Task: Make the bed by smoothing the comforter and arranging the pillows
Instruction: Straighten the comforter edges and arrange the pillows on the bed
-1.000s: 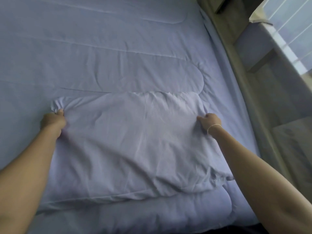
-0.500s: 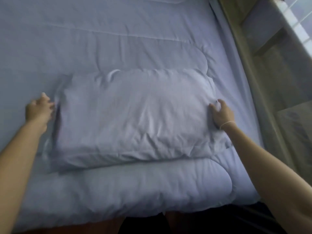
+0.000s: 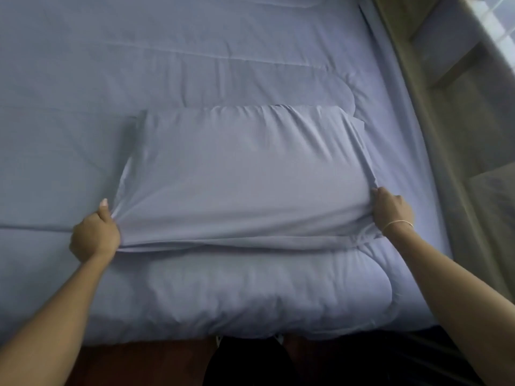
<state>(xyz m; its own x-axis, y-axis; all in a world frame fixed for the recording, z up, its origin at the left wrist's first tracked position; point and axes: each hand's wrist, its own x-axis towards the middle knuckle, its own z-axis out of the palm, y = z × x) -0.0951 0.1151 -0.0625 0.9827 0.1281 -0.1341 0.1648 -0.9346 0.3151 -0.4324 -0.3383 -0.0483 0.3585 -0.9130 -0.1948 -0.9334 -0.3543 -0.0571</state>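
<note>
The left hand [image 3: 94, 236] and right hand [image 3: 391, 211] each grip a near corner of the pale blue pillow [image 3: 245, 174], which lies on the comforter [image 3: 195, 59]

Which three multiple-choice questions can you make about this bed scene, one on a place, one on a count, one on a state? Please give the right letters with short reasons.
1. Where does the pillow lie?
A. on the comforter
B. on the floor
C. on the window ledge

2. How many hands hold the pillow?
A. none
B. one
C. two

3. In what state is the fabric at the pillow's near corners?
A. lying loose
B. pinched and pulled taut
C. rolled up

Key: 1 A, comforter shows all round it. 2 C, the left hand and right hand each grip a corner. 3 B, creases run from both fists.
</note>
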